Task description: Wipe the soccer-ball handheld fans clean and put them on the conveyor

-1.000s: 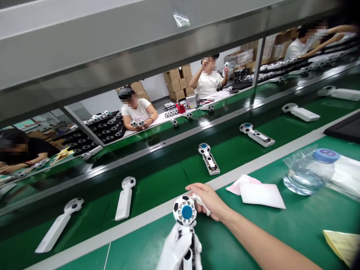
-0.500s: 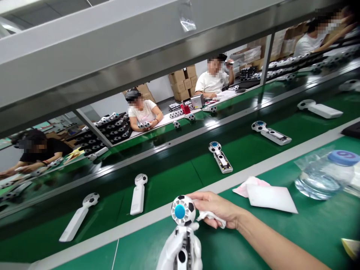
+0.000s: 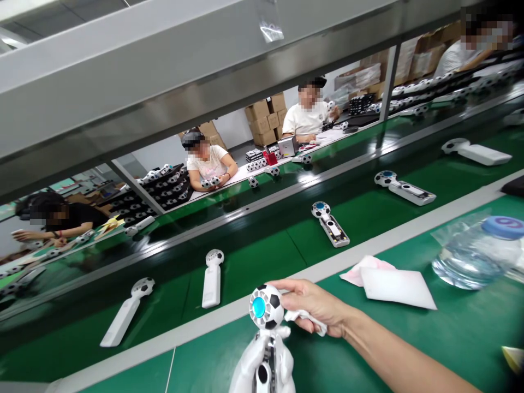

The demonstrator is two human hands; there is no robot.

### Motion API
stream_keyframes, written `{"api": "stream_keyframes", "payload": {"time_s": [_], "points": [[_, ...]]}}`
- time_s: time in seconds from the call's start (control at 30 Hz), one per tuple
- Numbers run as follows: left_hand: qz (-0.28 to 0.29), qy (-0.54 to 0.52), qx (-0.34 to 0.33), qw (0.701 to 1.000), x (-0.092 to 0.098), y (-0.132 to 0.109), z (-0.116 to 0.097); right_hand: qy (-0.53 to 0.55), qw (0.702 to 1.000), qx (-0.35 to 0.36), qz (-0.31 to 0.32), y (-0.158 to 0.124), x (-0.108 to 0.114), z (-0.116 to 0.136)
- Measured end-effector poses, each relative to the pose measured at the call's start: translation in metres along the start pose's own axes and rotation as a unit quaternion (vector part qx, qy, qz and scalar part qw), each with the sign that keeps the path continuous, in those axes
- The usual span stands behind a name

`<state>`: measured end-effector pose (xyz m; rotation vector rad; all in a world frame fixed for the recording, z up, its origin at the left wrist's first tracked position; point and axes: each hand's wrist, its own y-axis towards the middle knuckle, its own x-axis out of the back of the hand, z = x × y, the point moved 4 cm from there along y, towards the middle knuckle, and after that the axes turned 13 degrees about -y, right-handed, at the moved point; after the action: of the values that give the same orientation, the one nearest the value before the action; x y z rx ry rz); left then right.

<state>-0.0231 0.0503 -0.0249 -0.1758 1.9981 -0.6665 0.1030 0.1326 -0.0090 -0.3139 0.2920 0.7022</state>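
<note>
My left hand [image 3: 246, 367], in a white glove, is wrapped round the handle of a handheld fan [image 3: 271, 302] at the bottom centre. The fan's round head has a black-and-white soccer-ball pattern and a bright blue disc inside a ring of vanes. Its handle stands upright with the inside showing, including a black oval; the lower end is cut off by the frame. My bare right hand [image 3: 317, 305] touches the right side of the head with thumb and fingers. A crumpled white cloth or tissue [image 3: 308, 317] is held in its curled fingers.
Several similar fans lie on the green conveyor belt [image 3: 262, 267], among them an open-handled one [image 3: 331, 224]. On my green bench are a white pad [image 3: 399, 289], a pink sheet [image 3: 360, 267] and a clear bottle [image 3: 466, 262]. Co-workers sit across the belt. A grey beam [image 3: 164, 98] crosses above.
The fans on the near belt have shifted rightward, those on the far lane slightly leftward. The head in my hands has turned slightly, its blue disc facing more left. Both hands keep their hold.
</note>
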Motion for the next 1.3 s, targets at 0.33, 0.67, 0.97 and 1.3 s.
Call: {"api": "stream_keyframes", "payload": {"time_s": [0.33, 0.67, 0.97, 1.3], "points": [[0.079, 0.107, 0.074, 0.988, 0.001, 0.004, 0.009, 0.034, 0.999, 0.004, -0.015, 0.003, -0.007, -0.001], [0.023, 0.141, 0.051, 0.988, -0.003, 0.000, 0.006, -0.016, 0.999, -0.004, -0.045, 0.001, 0.002, 0.002], [0.009, 0.374, -0.028, 0.927, -0.005, 0.007, 0.003, -0.106, 0.993, -0.059, -0.007, -0.006, 0.005, 0.003], [-0.089, 0.511, -0.119, 0.847, 0.003, 0.013, -0.002, 0.036, 0.996, -0.073, 0.026, -0.002, 0.003, -0.016]]}}
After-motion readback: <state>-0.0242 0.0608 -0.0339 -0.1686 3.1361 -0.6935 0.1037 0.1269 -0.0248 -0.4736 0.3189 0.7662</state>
